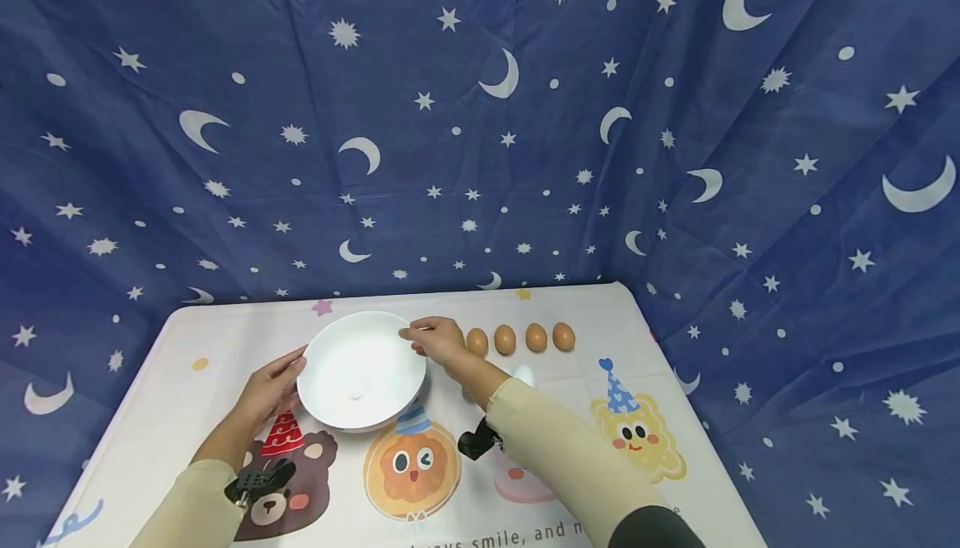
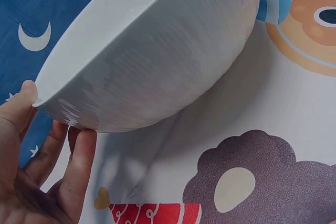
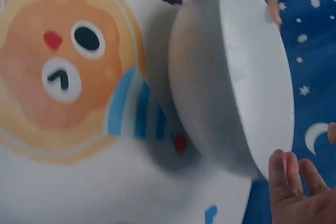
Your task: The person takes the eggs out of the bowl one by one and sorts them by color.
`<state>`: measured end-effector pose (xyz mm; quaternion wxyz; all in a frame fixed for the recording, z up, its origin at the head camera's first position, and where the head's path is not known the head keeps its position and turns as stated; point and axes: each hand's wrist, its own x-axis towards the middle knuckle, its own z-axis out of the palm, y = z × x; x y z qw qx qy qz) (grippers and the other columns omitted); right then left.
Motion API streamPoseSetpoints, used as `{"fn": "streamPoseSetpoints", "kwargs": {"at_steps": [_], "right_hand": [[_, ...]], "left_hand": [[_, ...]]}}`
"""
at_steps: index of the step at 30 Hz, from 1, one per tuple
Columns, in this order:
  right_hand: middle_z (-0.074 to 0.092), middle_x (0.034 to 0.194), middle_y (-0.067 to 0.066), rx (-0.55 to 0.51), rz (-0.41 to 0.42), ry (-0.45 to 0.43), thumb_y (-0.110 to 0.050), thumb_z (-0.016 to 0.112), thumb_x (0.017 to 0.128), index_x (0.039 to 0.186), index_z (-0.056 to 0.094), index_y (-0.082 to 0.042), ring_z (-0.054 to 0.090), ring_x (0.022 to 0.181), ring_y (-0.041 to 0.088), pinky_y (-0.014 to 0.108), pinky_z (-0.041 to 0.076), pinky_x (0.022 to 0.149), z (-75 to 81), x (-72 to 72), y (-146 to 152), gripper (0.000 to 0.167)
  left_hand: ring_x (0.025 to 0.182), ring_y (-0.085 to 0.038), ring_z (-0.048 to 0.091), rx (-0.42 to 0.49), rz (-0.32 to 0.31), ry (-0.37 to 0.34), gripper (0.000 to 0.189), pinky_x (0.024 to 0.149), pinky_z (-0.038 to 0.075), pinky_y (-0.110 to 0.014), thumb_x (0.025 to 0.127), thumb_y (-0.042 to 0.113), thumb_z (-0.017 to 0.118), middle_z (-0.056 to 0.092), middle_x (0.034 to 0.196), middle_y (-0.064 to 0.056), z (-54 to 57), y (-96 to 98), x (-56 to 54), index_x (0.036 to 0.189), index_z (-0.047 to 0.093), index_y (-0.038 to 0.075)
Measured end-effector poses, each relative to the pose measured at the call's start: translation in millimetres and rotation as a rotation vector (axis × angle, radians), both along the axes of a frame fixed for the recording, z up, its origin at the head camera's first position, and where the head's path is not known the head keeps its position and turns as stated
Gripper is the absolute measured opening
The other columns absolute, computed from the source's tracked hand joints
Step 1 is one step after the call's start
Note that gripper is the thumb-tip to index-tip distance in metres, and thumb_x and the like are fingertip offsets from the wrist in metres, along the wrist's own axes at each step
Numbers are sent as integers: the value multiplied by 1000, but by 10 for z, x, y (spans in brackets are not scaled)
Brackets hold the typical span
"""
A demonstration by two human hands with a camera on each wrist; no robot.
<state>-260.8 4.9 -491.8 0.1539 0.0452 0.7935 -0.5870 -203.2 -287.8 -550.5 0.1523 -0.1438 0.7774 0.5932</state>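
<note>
A large white bowl point(image 1: 360, 377) is in front of me, its mouth up, with a shadow under its near side. My left hand point(image 1: 268, 386) grips the bowl's left rim. In the left wrist view its thumb lies on the rim and its fingers point(image 2: 83, 156) support the outside from below. My right hand point(image 1: 442, 340) is at the bowl's upper right rim. In the right wrist view its fingers point(image 3: 279, 174) are fairly straight at the rim, and a fingertip at the frame's edge stands apart from the bowl. The inside of the bowl shows nothing in it.
Several brown eggs point(image 1: 536, 337) form a row at the back, right of my right hand. A white spoon-like thing point(image 1: 525, 376) is partly hidden by my right forearm. Behind the table point(image 1: 225, 340) hangs a blue curtain point(image 1: 420, 156) with moons and stars.
</note>
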Motion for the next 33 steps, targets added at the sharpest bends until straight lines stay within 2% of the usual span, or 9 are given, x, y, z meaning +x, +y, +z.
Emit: {"fn": "streamPoseSetpoints", "kwargs": {"at_steps": [6, 17, 22, 27, 33], "right_hand": [[72, 98, 5, -10, 14, -36, -28, 78, 84, 115, 69, -6, 69, 86, 16, 23, 61, 78, -122, 67, -287, 38], [71, 103, 5, -89, -12, -106, -24, 79, 83, 116, 69, -6, 69, 97, 25, 36, 63, 76, -354, 77, -550, 39], [70, 97, 6, -28, -27, -116, -24, 82, 81, 116, 69, -7, 69, 94, 23, 36, 63, 75, -430, 85, -652, 41], [67, 89, 6, 55, -16, -117, -25, 83, 80, 117, 70, -10, 67, 83, 16, 33, 63, 72, -466, 119, -718, 43], [68, 86, 4, 115, 5, -116, -27, 86, 77, 115, 71, -12, 66, 79, 13, 30, 63, 66, -547, 141, -800, 44]], "left_hand": [[87, 6, 61, 1, 12, -13, 73, 79, 60, -21, 98, 55, 48, 29, 157, -23, -3, 5, 7, 156, 27, 17], [89, 4, 62, 2, 16, -5, 73, 79, 60, -22, 98, 56, 48, 29, 157, -24, -3, 1, -3, 156, 27, 17], [88, 5, 62, 0, 18, -11, 72, 79, 60, -21, 98, 56, 48, 29, 157, -23, 0, 8, -6, 156, 27, 18], [90, 4, 62, 3, 21, -15, 74, 79, 60, -21, 97, 57, 49, 30, 157, -23, -1, 18, 0, 156, 27, 18], [93, 1, 64, 3, 22, -8, 72, 80, 60, -23, 98, 55, 49, 30, 157, -23, 6, 14, 8, 156, 28, 18]]}}
